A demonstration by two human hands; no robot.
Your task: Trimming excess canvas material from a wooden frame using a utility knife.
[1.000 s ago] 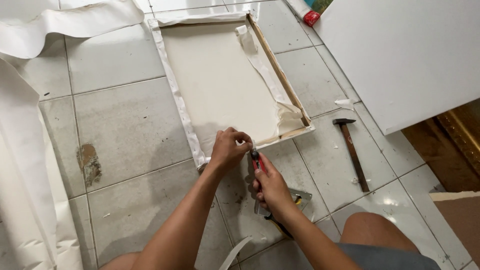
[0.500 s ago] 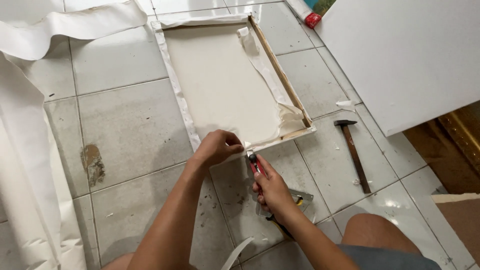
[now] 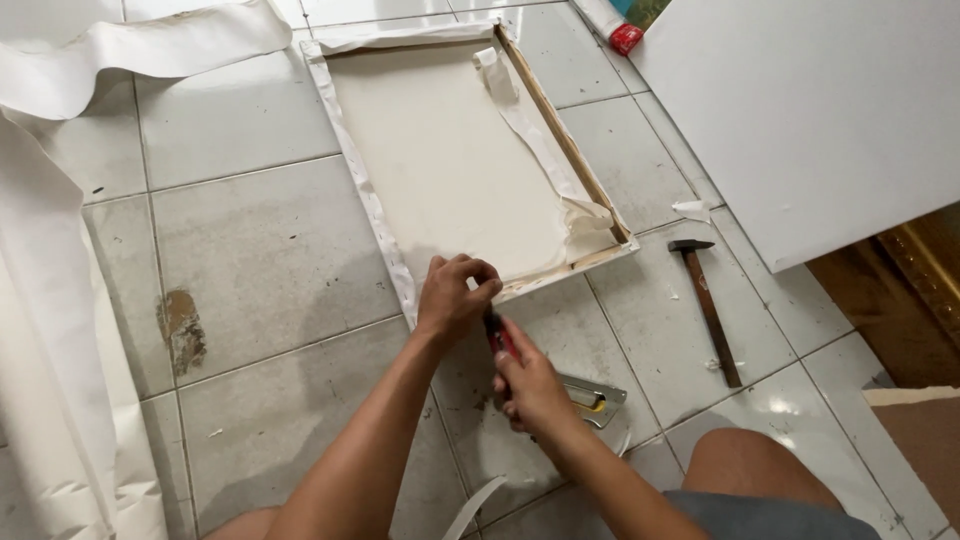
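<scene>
Fingers (image 3: 470,275) pinch loose canvas (image 3: 450,170) on wooden frame (image 3: 565,150).

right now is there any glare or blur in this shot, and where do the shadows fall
Head view: sharp overall, no motion blur on the left hand or right hand; soft daylight; a bright glare patch on the glossy floor tile near the hammer; a faint arm shadow lies on the tiles beneath the forearms.

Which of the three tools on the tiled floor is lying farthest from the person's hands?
The wooden-handled hammer, lying alone at the right. The red-handled cutter is in the right hand, and the metal staple gun lies right beside that hand.
</scene>
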